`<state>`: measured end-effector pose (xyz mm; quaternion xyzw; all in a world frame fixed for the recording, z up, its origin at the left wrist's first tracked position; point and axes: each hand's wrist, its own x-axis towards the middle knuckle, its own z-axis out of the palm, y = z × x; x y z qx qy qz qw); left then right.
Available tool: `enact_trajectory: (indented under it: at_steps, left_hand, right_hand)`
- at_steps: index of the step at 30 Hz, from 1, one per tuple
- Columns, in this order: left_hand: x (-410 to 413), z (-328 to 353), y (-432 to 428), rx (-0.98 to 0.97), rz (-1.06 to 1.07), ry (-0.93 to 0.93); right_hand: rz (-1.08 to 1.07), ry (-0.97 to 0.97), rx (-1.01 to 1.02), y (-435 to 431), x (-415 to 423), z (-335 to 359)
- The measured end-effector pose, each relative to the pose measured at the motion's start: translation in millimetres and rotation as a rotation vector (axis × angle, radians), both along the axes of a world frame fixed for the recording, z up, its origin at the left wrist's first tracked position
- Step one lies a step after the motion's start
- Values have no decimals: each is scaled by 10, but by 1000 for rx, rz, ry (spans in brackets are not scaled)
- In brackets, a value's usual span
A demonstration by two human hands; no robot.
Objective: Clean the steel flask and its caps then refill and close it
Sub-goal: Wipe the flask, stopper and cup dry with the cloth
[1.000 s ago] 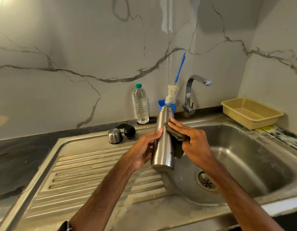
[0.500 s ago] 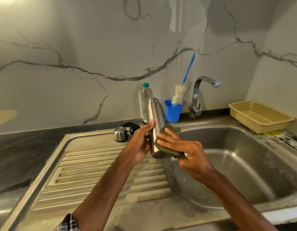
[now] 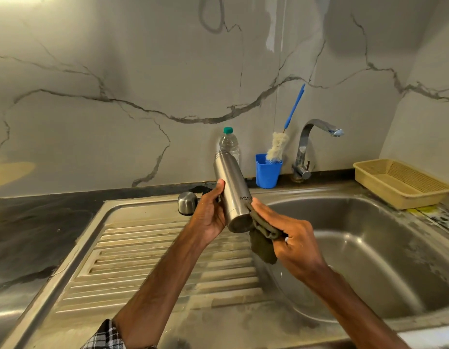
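Observation:
My left hand (image 3: 210,213) grips the steel flask (image 3: 232,190), which tilts with its open mouth up and away and its base toward me, above the sink's inner edge. My right hand (image 3: 286,235) presses a dark olive cloth (image 3: 262,238) against the flask's lower right side and base. The steel outer cap (image 3: 187,202) stands on the drainboard behind my left hand. The black inner cap is hidden behind my left hand.
A steel sink basin (image 3: 369,248) lies to the right, the ribbed drainboard (image 3: 155,260) to the left. At the back stand a plastic water bottle (image 3: 229,143), a blue cup (image 3: 267,171) with a bottle brush (image 3: 277,147), the tap (image 3: 309,144) and a yellow basket (image 3: 402,182).
The flask has tilted from upright so its base faces me. My right hand with the cloth has slid down from the flask's middle to its lower end and base.

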<state>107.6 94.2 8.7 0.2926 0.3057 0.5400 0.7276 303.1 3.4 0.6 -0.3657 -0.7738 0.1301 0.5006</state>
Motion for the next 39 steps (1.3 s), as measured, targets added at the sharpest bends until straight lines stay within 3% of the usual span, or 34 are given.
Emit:
enact_trajectory:
  at_steps: [3,5,9,14,20,24,27,30,33,39]
  left_hand:
    - [-13,9,15,36,-16,-33]
    - [-20,38,-14,52,-46,-25]
    - [76,97,-153,115,-112,133]
    - [180,79,-233,301,-235,390]
    - [304,85,-356,310,-422,565]
    - [314,151,-418,263,-484,476]
    - [344,246,-487,161,-424,299]
    - [309,287,-429,91,-305,109]
    - [231,314,-357,40,-166,40]
    - [177,315,-295,5,-49,-62]
  right_hand:
    - [57,-33,109,-52,-31,2]
    - [60,53,22,-14,-10,12]
    - [-34,151,-138,44,7,-13]
    - [-179,128,-130,64,53,68]
    - [-422,193,-130,163,393,248]
    - [-516,290,-220,246,568,263]
    - [-424,386,-357,230,525,261]
    - [-326,472,-356,165,424,297]
    - [-149,570,-386,57,299,369]
    - [-41,498,-279,-114,73,330]
